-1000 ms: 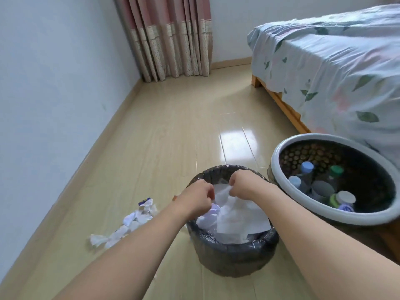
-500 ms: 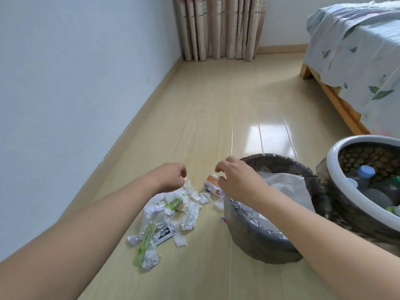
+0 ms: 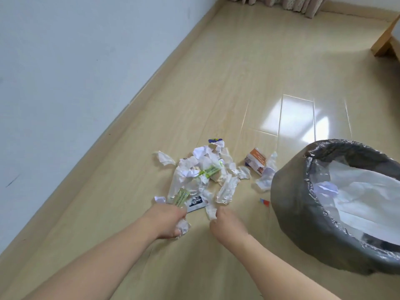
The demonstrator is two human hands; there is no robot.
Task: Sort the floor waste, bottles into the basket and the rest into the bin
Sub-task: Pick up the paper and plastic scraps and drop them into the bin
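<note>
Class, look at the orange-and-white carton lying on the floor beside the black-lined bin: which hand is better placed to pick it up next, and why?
Probably the right hand. The orange-and-white carton lies on its side of the litter pile, close to the black-lined bin, so the drop is short. The left hand already holds a crumpled white paper.

Bright, even daylight fills the room. A white window glare sits on the glossy pale wood-look floor point(image 3: 296, 118) toward 2 o'clock. Shadows are faint. Wide-angle bending warps the edges; slight softness throughout.
</note>
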